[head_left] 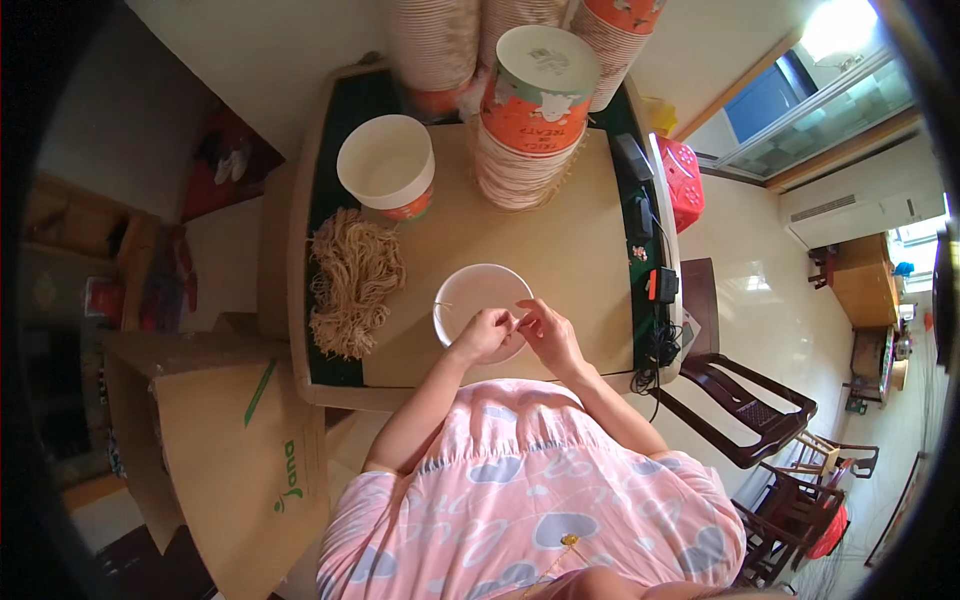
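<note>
A white paper bucket (470, 284) stands in front of me on the table, its inside facing up. Over its near rim, my left hand (485, 334) is closed in a pinch. Close by on the right, my right hand (549, 333) also pinches, its fingertips almost meeting the left ones. Whatever small thing lies between the fingers is too hidden to name. A short beige cord end (445, 304) shows at the bucket's left side. Left of the bucket lies a loose heap of beige cords (355, 280).
Behind the cords stands another white bucket (385, 160) with an orange lower part. A tall upside-down stack of orange-printed buckets (530, 140) rises at the far side, with more stacks behind. Black cables (660, 345) line the right edge. A cardboard box (230, 450) stands at left.
</note>
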